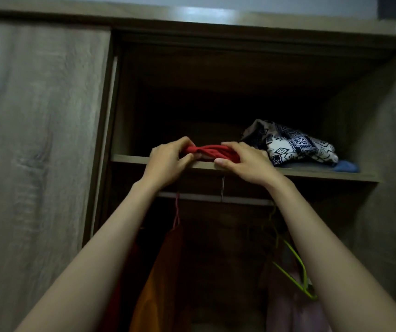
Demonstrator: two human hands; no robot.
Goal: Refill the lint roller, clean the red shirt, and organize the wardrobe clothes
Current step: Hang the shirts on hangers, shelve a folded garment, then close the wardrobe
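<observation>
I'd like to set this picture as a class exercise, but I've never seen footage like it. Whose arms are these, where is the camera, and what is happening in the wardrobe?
There is no machine here: the two bare arms belong to a person, and the one camera sits on that person's head, so you see roughly what they see. The left hand and right hand both grip a bunched red shirt at the front edge of the wardrobe's upper shelf. To its right lies a black-and-white patterned cloth, with something blue beyond it. Below the shelf runs a rail, from which an orange garment and a green hanger hang. The picture is dim, so finer detail is hard to tell.
</observation>
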